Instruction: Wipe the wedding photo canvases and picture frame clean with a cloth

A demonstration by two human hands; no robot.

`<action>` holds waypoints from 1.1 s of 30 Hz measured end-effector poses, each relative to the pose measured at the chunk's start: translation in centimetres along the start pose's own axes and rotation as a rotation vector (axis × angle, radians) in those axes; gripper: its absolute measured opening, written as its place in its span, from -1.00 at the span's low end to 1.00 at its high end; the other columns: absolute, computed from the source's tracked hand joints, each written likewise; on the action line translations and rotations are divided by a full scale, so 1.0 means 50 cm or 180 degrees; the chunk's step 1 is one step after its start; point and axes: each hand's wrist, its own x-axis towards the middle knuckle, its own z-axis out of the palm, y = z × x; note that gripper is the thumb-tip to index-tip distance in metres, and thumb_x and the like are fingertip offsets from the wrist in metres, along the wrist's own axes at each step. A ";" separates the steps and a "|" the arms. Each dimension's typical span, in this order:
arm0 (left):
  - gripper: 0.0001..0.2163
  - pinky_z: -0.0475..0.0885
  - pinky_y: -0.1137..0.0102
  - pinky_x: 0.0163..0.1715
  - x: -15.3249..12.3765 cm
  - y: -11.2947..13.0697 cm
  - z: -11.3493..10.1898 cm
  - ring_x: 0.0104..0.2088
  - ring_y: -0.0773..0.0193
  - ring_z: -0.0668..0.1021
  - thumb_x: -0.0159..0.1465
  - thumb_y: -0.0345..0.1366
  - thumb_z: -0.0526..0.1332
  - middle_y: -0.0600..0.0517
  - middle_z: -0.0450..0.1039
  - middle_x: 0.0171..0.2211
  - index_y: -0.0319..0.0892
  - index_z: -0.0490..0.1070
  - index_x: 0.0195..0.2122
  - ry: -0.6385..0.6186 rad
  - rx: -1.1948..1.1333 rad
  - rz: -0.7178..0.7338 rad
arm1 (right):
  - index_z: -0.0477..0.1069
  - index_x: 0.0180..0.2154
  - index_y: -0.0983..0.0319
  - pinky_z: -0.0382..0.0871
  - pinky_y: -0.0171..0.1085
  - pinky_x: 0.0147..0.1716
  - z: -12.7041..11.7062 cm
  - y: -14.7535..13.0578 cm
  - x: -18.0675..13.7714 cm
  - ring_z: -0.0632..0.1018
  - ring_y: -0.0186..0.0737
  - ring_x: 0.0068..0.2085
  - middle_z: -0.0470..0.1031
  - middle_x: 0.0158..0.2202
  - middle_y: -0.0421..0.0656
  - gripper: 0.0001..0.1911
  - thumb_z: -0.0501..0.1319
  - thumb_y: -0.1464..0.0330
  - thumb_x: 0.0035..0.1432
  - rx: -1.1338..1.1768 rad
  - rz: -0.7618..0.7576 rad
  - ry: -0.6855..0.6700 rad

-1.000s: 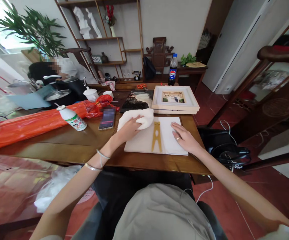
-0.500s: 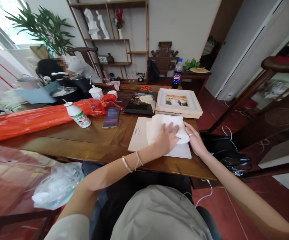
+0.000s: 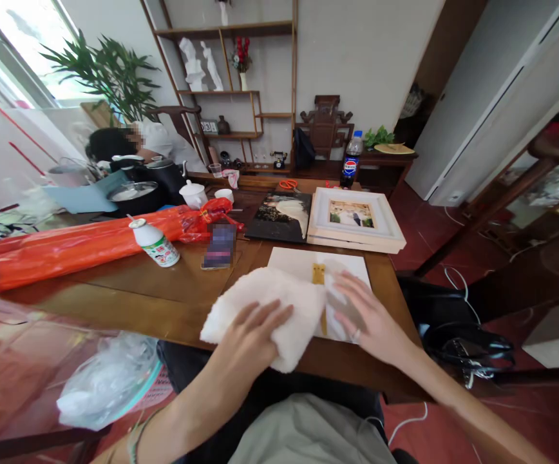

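A white board (image 3: 303,263) lies flat near the front edge of the wooden table (image 3: 173,303), with a gold stand piece (image 3: 319,277) down its middle. My left hand (image 3: 250,335) presses a white cloth (image 3: 265,303) onto the board's near left part, fingers laid over the cloth. My right hand (image 3: 371,316) rests flat on the board's right side, fingers spread, a ring on one finger.
Behind the board lie a white framed photo (image 3: 354,219) and a dark picture (image 3: 282,216). A phone (image 3: 221,245), a small white bottle (image 3: 156,241) and a long orange plastic bag (image 3: 67,248) sit to the left. Another person sits at far left. A black bag (image 3: 458,322) is on the floor at right.
My left hand has dragged the cloth from the board's right side back toward me and to the left. The gold piece shows again. My right hand now lies flat on the board.
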 end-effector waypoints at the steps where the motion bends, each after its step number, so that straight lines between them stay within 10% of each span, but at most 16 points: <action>1: -0.79 0.35 0.19 0.06 -0.003 -0.017 0.000 0.17 0.10 0.39 0.20 -0.47 0.20 0.09 0.29 0.21 -0.12 0.52 -0.53 0.0127 0.0028 -0.0177 | 0.09 0.29 0.06 0.06 0.13 0.30 0.006 -0.017 0.000 0.14 0.04 0.34 0.16 0.32 -0.07 -0.36 0.17 0.18 0.21 -0.0070 -0.0187 -0.0262; 5: -0.74 0.38 0.17 -0.07 -0.019 -0.045 0.017 0.16 0.08 0.40 0.21 -0.53 0.14 0.09 0.31 0.19 -0.10 0.56 -0.47 0.0452 0.0034 -0.0794 | -0.09 0.35 0.10 -0.08 0.28 0.29 0.036 -0.051 0.002 -0.02 0.19 0.37 -0.05 0.39 0.00 -0.08 0.25 0.01 0.08 -0.0296 -0.0378 -0.0795; 15: -0.64 0.34 0.14 -0.04 -0.068 -0.061 0.082 0.19 0.11 0.37 0.23 -0.54 -0.02 0.04 0.38 0.15 -0.11 0.56 -0.36 0.0710 -0.0463 -0.1277 | 0.35 0.08 0.30 -0.09 0.37 0.25 0.050 -0.070 -0.046 -0.04 0.35 0.36 0.01 0.35 0.18 -0.22 0.27 -0.08 -0.04 -0.0857 -0.0215 -0.0752; 20: -0.65 0.29 0.09 0.07 -0.096 -0.086 0.074 0.25 0.05 0.29 0.16 -0.60 -0.01 0.03 0.25 0.24 -0.16 0.54 -0.38 0.0004 -0.0717 -0.0714 | 0.42 -0.04 0.37 -0.04 0.37 0.24 0.063 -0.099 -0.087 -0.01 0.38 0.34 0.05 0.35 0.10 -0.47 0.23 0.10 0.10 -0.1202 -0.0292 -0.0499; 25: -0.50 0.30 0.16 0.14 -0.119 -0.113 0.048 0.24 0.09 0.30 0.13 -0.52 0.07 0.04 0.18 0.28 -0.11 0.40 0.10 -0.0409 -0.0681 -0.0680 | 0.40 0.05 0.36 0.18 0.34 0.17 0.061 -0.116 -0.107 0.06 0.36 0.33 0.27 0.25 0.09 -0.57 0.14 0.28 0.20 -0.1495 -0.0653 -0.0236; 33: -0.67 0.33 0.11 0.10 -0.151 -0.125 0.054 0.19 0.03 0.37 0.19 -0.55 -0.02 0.02 0.24 0.25 -0.17 0.51 -0.50 0.0109 -0.0400 -0.0808 | 0.43 0.05 0.36 0.42 0.08 0.09 -0.065 -0.122 -0.113 0.37 0.16 0.20 0.46 0.10 0.05 -0.63 0.08 0.48 0.23 -0.1695 -0.1504 0.0004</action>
